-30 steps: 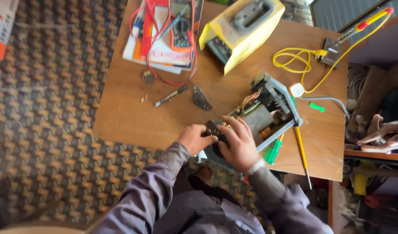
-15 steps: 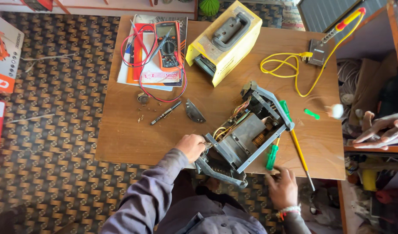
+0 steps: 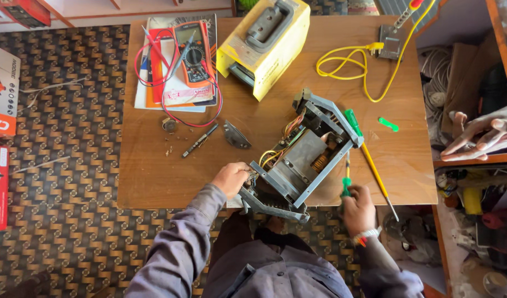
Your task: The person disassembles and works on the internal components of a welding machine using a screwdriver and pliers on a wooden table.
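The opened grey machine frame [image 3: 300,165] lay tilted across the near edge of the wooden table [image 3: 154,176], its casing acting as the only real container in sight: inside it sat a metal motor block with a copper winding and a bundle of yellow and orange wires. The left hand [image 3: 231,177] held the frame's near left corner, its grip closed on the grey metal there. The right hand [image 3: 357,207] was just off the table's near right edge, its grip wrapped around a small green-handled screwdriver [image 3: 346,179] whose shaft pointed up toward the frame's right side. A longer screwdriver with a green handle and yellow shaft [image 3: 369,160] lay beside the frame, and a small green piece [image 3: 388,123] lay a little farther right.

At the far edge stood a yellow box-shaped unit [image 3: 264,47] with a grey handle on top. To its left an orange multimeter [image 3: 191,52] rested on a stack of papers, ringed by red leads. A yellow cable [image 3: 347,63] looped toward a small grey box at the far right corner.

On the patterned floor at the left lay orange and white cardboard cartons [image 3: 2,91] (flat, rectangular, with printing on their faces). Another person's hand [image 3: 477,135] rested on the shelf to the right.
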